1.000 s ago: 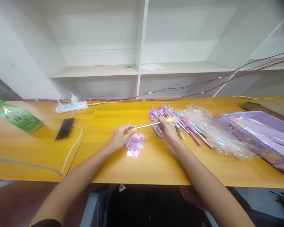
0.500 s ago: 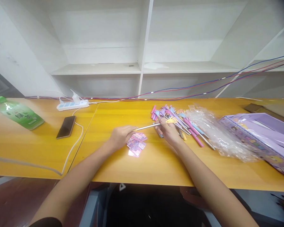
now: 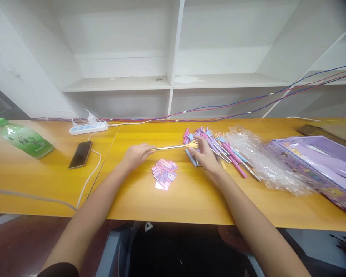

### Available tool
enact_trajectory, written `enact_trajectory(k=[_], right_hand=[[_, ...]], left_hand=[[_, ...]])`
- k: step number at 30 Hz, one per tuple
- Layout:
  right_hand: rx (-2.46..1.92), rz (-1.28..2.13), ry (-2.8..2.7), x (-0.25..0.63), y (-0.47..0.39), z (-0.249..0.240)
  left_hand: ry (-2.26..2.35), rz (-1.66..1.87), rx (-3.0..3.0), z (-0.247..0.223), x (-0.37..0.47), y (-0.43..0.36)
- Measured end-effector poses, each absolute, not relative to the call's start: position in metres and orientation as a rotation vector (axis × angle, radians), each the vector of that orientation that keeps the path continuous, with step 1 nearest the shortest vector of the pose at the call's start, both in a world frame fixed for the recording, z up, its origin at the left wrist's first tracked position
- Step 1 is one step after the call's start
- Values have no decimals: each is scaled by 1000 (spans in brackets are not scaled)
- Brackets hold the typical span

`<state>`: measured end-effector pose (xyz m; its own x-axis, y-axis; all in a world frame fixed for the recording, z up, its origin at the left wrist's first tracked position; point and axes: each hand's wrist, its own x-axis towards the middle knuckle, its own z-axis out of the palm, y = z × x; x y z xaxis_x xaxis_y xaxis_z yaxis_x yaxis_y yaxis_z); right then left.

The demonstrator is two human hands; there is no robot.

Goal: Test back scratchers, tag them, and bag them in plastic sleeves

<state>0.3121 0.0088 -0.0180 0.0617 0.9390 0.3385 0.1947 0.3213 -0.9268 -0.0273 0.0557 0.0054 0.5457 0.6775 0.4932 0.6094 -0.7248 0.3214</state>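
Observation:
My left hand (image 3: 137,155) is closed round the handle end of a yellow back scratcher (image 3: 170,147), whose silver rod points right. Its small yellow hand-shaped head lies by the fingertips of my right hand (image 3: 205,154). The fingers of my right hand are apart and curved, next to the head; whether they touch it is hard to tell. Behind and right of that hand lies a pile of colourful back scratchers (image 3: 216,144). A heap of small pink and purple cards (image 3: 164,173) rests on the table between my hands, nearer the front.
Crumpled clear plastic (image 3: 262,161) and a purple box (image 3: 314,165) lie on the right. At left are a green bottle (image 3: 27,139), a phone (image 3: 80,154), its white cable and a power strip (image 3: 88,128). White shelves (image 3: 121,82) and wires run behind.
My left hand has moved left and slightly back with the back scratcher. The scratcher's head has shifted left, and my right hand's fingers have opened from it.

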Motion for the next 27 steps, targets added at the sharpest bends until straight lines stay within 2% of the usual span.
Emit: enact_trajectory(k=[3, 6, 16, 27], right_hand=[[-1192, 508, -1779, 320, 9, -19], [-1185, 348, -1904, 323, 9, -17], [-1144, 462, -1919, 324, 7, -16], [-1123, 483, -1900, 324, 2, -15]], left_hand=[[1106, 913, 2673, 7, -29, 57], [1082, 932, 2647, 14, -29, 53], [913, 1321, 1744, 21, -23, 45], [1020, 1256, 1972, 17, -16, 33]])
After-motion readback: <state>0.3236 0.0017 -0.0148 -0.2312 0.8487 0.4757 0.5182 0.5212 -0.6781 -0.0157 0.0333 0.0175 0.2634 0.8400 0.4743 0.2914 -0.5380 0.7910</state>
